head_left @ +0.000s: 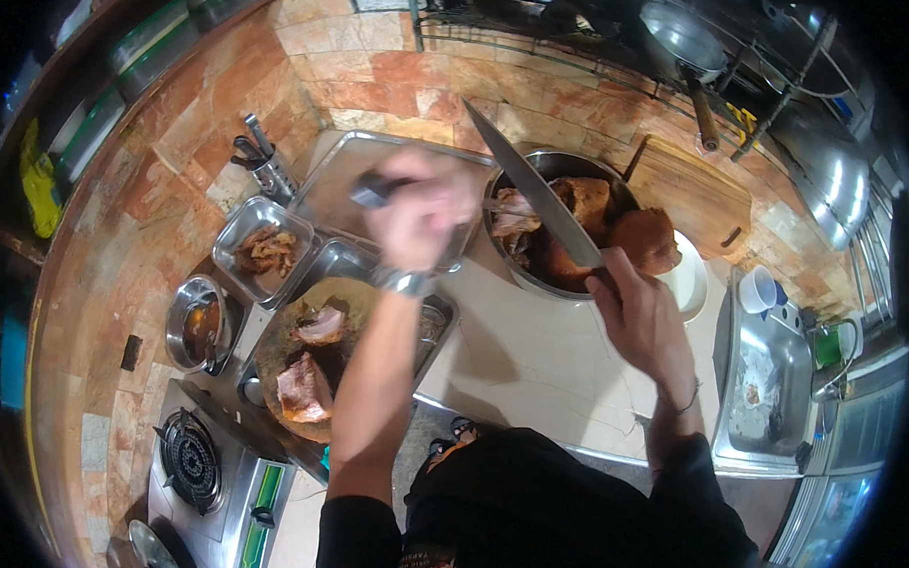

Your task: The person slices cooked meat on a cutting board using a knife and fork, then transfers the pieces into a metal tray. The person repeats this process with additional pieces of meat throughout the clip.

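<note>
On a pale counter set against a brick-like tiled wall, a round metal pot (524, 277) holds large browned meat chunks (584, 201), with one brown meat piece (648, 242) at its right rim, above a white bowl (687, 284). The person's right hand (638, 313) is wrapped around the handle of a long, broad-bladed kitchen knife (542, 196), whose blade slants up and left across the pot. The left hand (422, 210), blurred, is clenched around a dark-handled tool (373, 190); its thin shaft points into the pot, perhaps a fork, though whether its tip pierces the meat cannot be told. At left, a round chopping board (345, 293) bears two pinkish cut meat pieces (304, 389); behind it lies a shallow metal tray (321, 193). The chunks look dense and fairly heavy, probably soft inside with a firmer skin, and likely slick with fat, so they would best be gripped deep through the thick middle or supported from beneath. The knife seems stiff and long, best held by its handle close to the blade, with fingers well clear of the edge.
</note>
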`<state>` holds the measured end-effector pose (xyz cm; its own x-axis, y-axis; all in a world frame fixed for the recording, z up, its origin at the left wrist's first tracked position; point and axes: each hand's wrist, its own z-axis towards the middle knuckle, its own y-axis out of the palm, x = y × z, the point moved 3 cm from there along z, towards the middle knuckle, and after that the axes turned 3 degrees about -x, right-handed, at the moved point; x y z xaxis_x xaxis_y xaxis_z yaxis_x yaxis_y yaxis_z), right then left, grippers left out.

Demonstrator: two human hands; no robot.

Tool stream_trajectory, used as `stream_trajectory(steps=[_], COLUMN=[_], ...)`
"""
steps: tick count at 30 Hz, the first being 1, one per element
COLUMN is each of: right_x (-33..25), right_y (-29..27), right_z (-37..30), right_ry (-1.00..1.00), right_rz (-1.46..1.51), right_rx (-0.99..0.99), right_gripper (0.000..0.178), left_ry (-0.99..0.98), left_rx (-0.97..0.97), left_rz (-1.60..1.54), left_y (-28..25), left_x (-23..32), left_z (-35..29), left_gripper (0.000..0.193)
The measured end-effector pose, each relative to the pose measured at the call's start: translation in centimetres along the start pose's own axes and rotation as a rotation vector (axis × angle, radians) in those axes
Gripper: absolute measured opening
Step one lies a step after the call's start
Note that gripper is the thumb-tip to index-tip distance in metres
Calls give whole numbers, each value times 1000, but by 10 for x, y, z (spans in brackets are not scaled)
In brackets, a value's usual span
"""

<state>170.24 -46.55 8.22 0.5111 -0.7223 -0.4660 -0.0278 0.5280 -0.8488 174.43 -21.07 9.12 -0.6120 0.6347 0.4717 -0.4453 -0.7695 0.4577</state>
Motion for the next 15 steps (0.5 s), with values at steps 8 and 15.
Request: stream_trajectory(steps=[8,15], right_x=[93,48], right_y=[6,51], right_z=[-28,-51], right_ry=[303,380], right_rz=[-13,529], right_rx=[-69,-300], right_gripper=[23,17], left_ry=[-281,-416], left_rx=[-120,71], left_rz=[42,641], left_y=[33,-6], left_x=[-1,222], left_z=[10,-99], left_gripper=[24,29])
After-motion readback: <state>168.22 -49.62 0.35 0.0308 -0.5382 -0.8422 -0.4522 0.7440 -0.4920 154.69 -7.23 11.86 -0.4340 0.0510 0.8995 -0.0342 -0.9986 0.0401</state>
